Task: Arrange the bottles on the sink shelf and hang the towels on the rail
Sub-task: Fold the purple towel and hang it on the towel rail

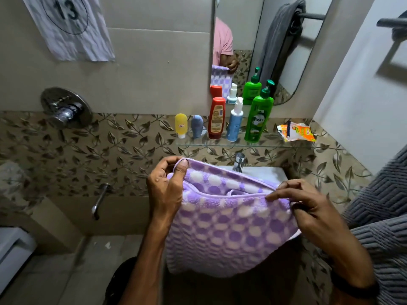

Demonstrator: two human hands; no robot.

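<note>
Both the left hand [164, 186] and right hand [301, 201] pinch the folded purple-and-white dotted terry towel [229, 227] at frame centre; the bottles look arranged, so hanging on the metal rail [389, 22], upper right, likely follows.

Towel [229, 230]: lilac with white dots. Bottles: yellow [181, 125], blue-grey [197, 126], red [216, 118], green [258, 121]. Wall band [88, 148]: leaf pattern.

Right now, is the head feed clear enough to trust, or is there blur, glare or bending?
Head view, centre: sharp; the purple towel and green bottle show crisp detail. Head view, edges: wide-angle bending leans the mirror, and the towel rail at top right is smeared. Head view, light: soft and even, with only small glints on the shower valve.
</note>
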